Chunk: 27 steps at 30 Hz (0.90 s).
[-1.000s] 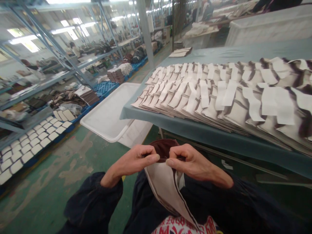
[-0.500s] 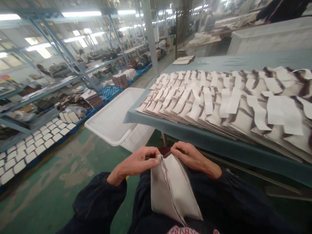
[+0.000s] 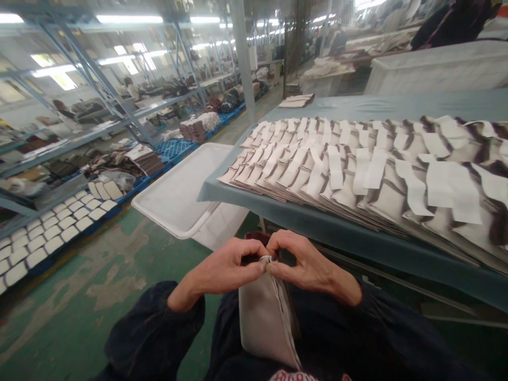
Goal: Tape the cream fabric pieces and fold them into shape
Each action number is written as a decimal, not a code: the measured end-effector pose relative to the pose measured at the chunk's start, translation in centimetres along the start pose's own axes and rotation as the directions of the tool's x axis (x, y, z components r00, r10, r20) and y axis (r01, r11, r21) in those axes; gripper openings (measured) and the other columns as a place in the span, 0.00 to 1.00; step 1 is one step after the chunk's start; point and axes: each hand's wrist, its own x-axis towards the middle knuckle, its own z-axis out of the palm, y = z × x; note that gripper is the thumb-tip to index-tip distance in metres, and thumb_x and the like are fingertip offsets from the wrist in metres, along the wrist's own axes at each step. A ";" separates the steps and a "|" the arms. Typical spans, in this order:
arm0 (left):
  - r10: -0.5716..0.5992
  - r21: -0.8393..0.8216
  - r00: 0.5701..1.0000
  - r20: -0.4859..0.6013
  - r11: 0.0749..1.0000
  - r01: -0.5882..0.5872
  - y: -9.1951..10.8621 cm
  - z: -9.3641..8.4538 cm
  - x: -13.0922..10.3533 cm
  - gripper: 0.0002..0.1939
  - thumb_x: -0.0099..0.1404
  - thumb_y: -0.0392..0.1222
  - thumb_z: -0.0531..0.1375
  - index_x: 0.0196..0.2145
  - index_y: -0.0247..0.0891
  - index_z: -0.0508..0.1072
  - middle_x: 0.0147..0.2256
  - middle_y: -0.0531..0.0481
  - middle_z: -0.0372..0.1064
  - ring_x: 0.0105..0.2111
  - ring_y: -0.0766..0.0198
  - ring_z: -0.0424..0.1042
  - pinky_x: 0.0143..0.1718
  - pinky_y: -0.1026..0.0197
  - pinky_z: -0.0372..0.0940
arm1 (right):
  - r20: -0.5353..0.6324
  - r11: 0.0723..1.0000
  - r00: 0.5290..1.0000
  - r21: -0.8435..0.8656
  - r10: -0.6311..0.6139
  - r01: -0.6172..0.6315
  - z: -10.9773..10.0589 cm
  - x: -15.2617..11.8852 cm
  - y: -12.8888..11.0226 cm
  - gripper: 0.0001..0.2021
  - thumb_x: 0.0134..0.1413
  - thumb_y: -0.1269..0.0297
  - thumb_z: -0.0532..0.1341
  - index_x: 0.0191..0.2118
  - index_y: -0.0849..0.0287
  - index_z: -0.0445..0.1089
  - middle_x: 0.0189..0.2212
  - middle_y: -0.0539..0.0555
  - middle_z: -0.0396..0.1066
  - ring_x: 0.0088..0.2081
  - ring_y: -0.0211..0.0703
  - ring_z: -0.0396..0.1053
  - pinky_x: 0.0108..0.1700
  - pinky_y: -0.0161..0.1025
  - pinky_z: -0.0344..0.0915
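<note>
A cream-coloured sewn piece with a dark edge seam [image 3: 262,317], pouch-like in shape, hangs over my lap. My left hand [image 3: 230,264] pinches its top edge between thumb and fingers. Right beside it, my right hand [image 3: 307,262] pinches the same edge, and both thumb tips meet at the seam. Dark brown material [image 3: 256,236] shows behind my fingers at the top of the piece. The part gripped between the fingertips is mostly covered.
Rows of similar cream pieces with white strips [image 3: 333,164] overlap on a table with a blue-green cover [image 3: 216,193]. A white plastic bin [image 3: 159,203] stands at its left corner. Flat cream pieces [image 3: 51,233] lie on blue pallets. A person [image 3: 452,24] is at the back right.
My right hand has moved left to meet my left hand at the seam. The piece has turned and folded narrower, its right panel now mostly out of sight.
</note>
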 end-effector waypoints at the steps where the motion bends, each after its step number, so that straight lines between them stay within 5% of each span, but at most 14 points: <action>1: -0.002 0.010 1.000 -0.004 1.000 0.002 0.0 0.0 0.0 0.08 0.67 0.42 0.58 0.34 0.34 0.73 0.30 0.53 0.70 0.30 0.66 0.65 0.33 0.63 0.60 | 0.008 1.000 1.000 -0.003 0.003 -0.003 0.0 0.0 0.0 0.13 0.62 0.53 0.62 0.32 0.57 0.68 0.30 0.52 0.71 0.33 0.42 0.66 0.39 0.40 0.60; 13: -0.136 -0.117 0.989 -0.052 0.985 0.130 -0.9 1.0 -0.6 0.14 0.65 0.48 0.59 0.35 0.32 0.74 0.27 0.54 0.63 0.27 0.66 0.59 0.29 0.63 0.54 | 0.071 1.000 0.997 -0.001 0.028 -0.028 -0.1 -0.4 -0.2 0.08 0.64 0.61 0.60 0.35 0.59 0.71 0.32 0.53 0.73 0.34 0.42 0.69 0.41 0.39 0.63; 27: -0.131 -0.169 0.989 -0.063 0.979 0.118 -2.7 1.2 -0.9 0.17 0.68 0.52 0.59 0.34 0.32 0.74 0.29 0.54 0.64 0.29 0.67 0.59 0.31 0.63 0.55 | 0.078 0.987 0.984 -0.040 0.161 -0.158 1.0 -0.8 0.7 0.07 0.62 0.62 0.61 0.35 0.58 0.72 0.31 0.52 0.74 0.34 0.42 0.69 0.39 0.39 0.62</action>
